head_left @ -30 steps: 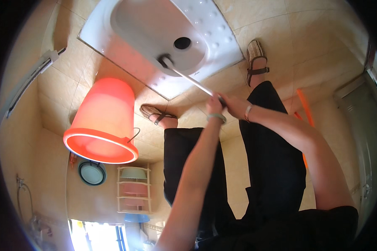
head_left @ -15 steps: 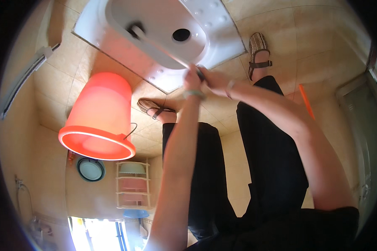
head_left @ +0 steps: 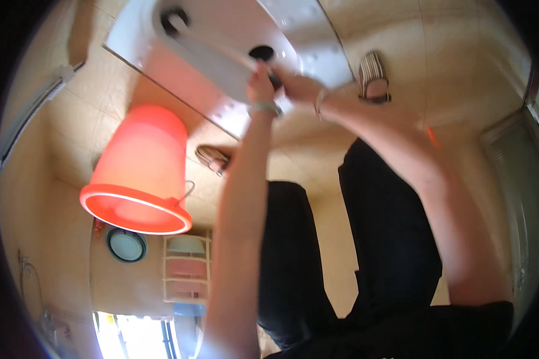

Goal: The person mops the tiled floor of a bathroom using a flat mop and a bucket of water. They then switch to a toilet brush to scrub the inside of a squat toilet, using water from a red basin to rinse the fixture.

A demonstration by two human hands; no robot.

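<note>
Both of my hands are closed on the handle of a long toilet brush. My left hand wraps the handle near its dark end, and my right hand grips beside it; motion blurs the fingers. The brush's dark, rounded head is against the inside of a white squat toilet, at the basin's far left. A dark drain hole lies in the basin just beyond my hands.
A large orange-red bucket stands on the tiled floor to my left. Farther off are a round basin on the wall and a shelf rack. My slippered feet flank the toilet's near corner. A glass door panel is at right.
Both hands have moved away from me and slightly left over the toilet. The brush head has shifted to the far left along the basin. My knees have shifted slightly.
</note>
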